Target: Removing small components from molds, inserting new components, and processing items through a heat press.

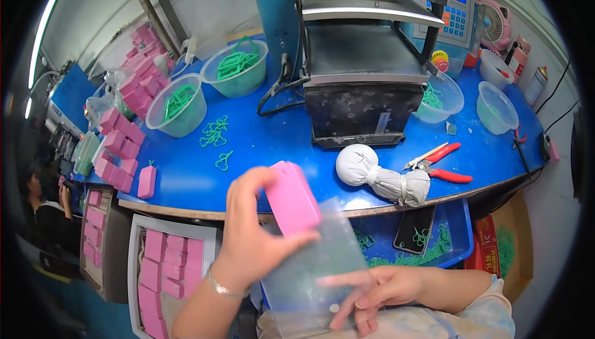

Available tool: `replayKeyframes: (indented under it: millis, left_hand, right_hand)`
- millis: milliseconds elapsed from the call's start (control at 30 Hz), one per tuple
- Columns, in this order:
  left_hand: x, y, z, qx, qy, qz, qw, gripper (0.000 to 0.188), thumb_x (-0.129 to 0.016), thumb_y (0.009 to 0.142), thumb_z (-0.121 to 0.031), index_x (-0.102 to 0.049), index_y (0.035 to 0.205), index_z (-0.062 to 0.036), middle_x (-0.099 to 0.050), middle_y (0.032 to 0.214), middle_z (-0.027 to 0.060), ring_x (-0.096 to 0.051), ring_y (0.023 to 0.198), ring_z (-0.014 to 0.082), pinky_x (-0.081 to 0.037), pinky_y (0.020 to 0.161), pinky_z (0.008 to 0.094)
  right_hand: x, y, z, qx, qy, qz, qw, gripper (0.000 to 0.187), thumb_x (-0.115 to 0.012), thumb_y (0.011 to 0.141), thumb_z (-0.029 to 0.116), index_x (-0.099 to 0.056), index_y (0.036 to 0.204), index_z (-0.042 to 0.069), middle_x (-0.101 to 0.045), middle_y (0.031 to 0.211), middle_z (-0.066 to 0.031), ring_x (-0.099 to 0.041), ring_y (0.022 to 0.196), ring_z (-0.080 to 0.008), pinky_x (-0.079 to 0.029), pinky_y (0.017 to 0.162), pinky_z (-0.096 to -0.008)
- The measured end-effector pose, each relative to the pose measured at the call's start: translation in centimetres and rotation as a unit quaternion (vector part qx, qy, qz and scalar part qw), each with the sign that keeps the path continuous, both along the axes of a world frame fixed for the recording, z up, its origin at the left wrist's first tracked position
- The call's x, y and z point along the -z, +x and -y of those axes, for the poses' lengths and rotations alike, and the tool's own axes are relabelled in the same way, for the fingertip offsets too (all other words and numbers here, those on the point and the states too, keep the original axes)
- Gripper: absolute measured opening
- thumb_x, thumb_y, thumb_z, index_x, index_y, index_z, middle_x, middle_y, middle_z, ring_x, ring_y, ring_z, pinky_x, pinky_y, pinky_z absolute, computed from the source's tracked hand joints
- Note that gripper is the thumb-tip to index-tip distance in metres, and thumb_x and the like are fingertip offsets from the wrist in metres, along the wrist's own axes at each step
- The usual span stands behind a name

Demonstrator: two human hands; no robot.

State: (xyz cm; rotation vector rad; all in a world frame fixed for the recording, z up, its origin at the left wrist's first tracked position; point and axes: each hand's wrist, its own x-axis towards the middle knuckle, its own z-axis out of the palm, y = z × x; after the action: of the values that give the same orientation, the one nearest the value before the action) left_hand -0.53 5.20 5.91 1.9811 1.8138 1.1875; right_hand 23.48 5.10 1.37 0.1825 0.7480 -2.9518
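In front of the table edge, my left hand (248, 233) grips a small pink box (293, 199) between thumb and fingers, its long side tilted. Just below it is a clear, frosted plastic bag (297, 280) over my lap. My right hand (387, 289) is at the bag's lower right, its index finger stretched across the film and its other fingers curled at the edge. The left thumb overlaps the bag's upper part; whether it presses on the film cannot be told.
Pink boxes are stacked on the blue table (260, 159) at left and fill a white tray (139, 221) below. Bowls (176, 106) hold green pieces. A press machine (365, 85), a tied cloth bundle (384, 178) and red-handled pliers (443, 168) stand ahead. A blue tray (462, 240) holds a phone (412, 230).
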Motion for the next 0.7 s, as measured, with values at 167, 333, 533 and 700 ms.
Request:
replayKeyframes:
  millis: [167,333,533,700]
  left_hand:
    - [-1.2,1.6,4.0,0.141,0.161,-0.176,0.961,0.046,-0.078,0.057,-0.029,-0.058,0.098,-0.0250,-0.048,0.113,0.0073,-0.044,0.111,0.0324,-0.028,0.095,0.0560]
    - [0.0,1.7,4.1,0.127,0.265,-0.165,0.942,0.034,-0.074,0.064,-0.025,-0.060,0.093,-0.0324,-0.046,0.114,0.0032,-0.043,0.113,0.0292,-0.033,0.095,0.0559]
    - [-0.1,1.5,3.1,0.129,0.161,-0.163,0.965,0.038,-0.068,0.075,-0.032,-0.059,0.108,-0.0168,-0.040,0.126,0.0183,-0.040,0.115,0.0387,-0.029,0.097,0.0551]
    - [2.3,0.0,-0.9,0.004,0.149,-0.019,0.989,0.039,-0.055,0.083,-0.027,-0.049,0.107,0.0023,-0.045,0.120,0.0230,-0.042,0.111,0.0384,-0.033,0.093,0.0453]
  right_hand:
    - [2.1,-0.2,0.3,0.078,0.268,0.019,0.960,0.042,-0.045,0.094,0.018,-0.033,0.132,0.007,-0.059,0.104,-0.0111,-0.058,0.078,-0.0134,-0.049,0.067,-0.0248]
    - [2.5,0.1,0.1,0.096,0.377,0.020,0.921,0.024,-0.046,0.094,0.023,-0.054,0.104,0.003,-0.059,0.092,-0.0043,-0.054,0.075,-0.0092,-0.047,0.066,-0.0237]
    - [1.5,0.7,0.1,0.078,0.353,0.035,0.932,0.036,-0.046,0.093,0.016,-0.044,0.127,0.005,-0.059,0.101,-0.0101,-0.056,0.074,-0.0104,-0.046,0.065,-0.0234]
    - [-4.6,4.4,1.3,0.176,0.035,-0.031,0.983,0.066,-0.043,0.088,0.003,-0.004,0.142,0.004,-0.047,0.118,-0.0356,-0.062,0.078,-0.0239,-0.048,0.062,-0.0273]
